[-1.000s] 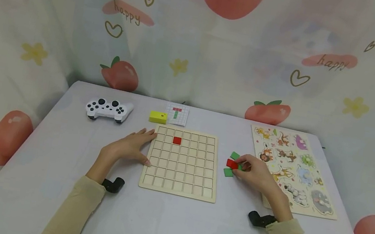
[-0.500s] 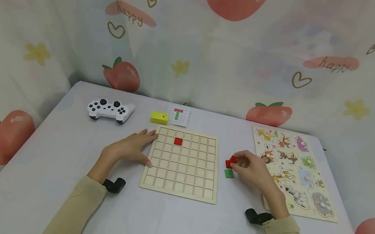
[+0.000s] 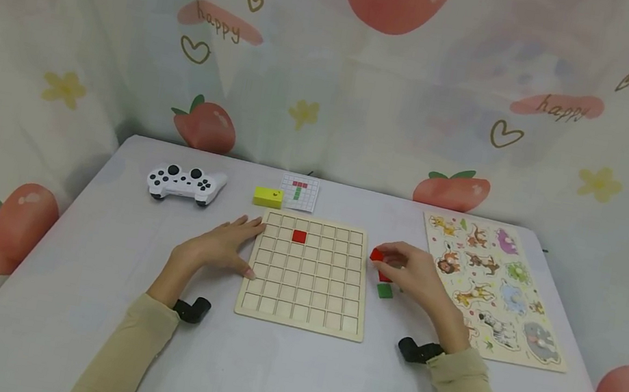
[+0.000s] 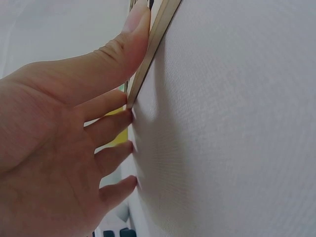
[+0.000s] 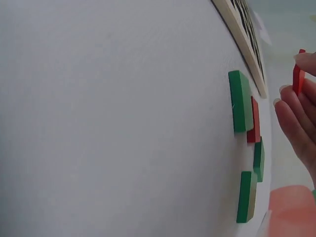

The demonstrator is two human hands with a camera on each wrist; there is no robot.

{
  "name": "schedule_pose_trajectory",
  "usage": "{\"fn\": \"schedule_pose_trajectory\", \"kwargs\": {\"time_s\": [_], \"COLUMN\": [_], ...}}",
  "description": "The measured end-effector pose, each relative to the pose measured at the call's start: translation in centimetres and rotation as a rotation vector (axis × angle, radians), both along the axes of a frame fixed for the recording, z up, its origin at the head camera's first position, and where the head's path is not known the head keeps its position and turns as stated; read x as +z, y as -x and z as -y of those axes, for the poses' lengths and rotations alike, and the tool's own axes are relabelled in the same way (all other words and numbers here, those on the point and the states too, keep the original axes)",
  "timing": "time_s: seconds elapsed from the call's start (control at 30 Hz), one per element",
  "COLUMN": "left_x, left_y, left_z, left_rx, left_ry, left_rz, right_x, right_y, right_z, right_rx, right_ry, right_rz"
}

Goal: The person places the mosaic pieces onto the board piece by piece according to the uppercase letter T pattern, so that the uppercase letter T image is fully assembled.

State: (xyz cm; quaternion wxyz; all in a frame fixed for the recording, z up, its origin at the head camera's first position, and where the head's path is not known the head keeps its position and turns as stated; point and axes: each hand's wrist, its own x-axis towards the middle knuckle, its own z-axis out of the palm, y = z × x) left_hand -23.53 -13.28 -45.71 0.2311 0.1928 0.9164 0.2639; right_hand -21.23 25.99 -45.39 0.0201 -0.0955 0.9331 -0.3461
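Observation:
A wooden grid board (image 3: 305, 282) lies mid-table, with a red square tile (image 3: 299, 236) in one cell of its second row from the back. My left hand (image 3: 216, 245) rests at the board's left edge, fingers spread and thumb touching the rim (image 4: 157, 42). Just off the board's right edge, my right hand (image 3: 411, 268) pinches another red square tile (image 3: 376, 254) between thumb and fingers, above the table. Below that hand lie a loose red tile (image 5: 254, 121) and green tiles (image 5: 240, 101), seen whole in the right wrist view but partly hidden in the head view.
Behind the board are a yellow block (image 3: 268, 197) and a card (image 3: 301, 202) printed with a red and green T on a grid. A white game controller (image 3: 184, 184) sits back left. An animal peg puzzle (image 3: 492, 326) lies right, partly behind my right forearm.
My right hand has picked a red tile from the small pile and carried it left and a little up, toward the board. The left hand stays at the board's edge.

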Motion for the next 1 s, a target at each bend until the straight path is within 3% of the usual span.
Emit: {"fn": "schedule_pose_trajectory", "kwargs": {"time_s": [0.43, 1.0], "left_x": [-0.2, -0.2], "left_y": [0.1, 0.1], "left_z": [0.3, 0.1], "left_rx": [0.009, 0.0], "left_ry": [0.001, -0.004], "left_rz": [0.001, -0.005], "right_x": [0.9, -0.1], "right_y": [1.8, 4.0], "right_z": [3.6, 7.3], "right_rx": [0.11, 0.214], "right_ry": [0.016, -0.065], "right_rz": [-0.021, 0.036]}}
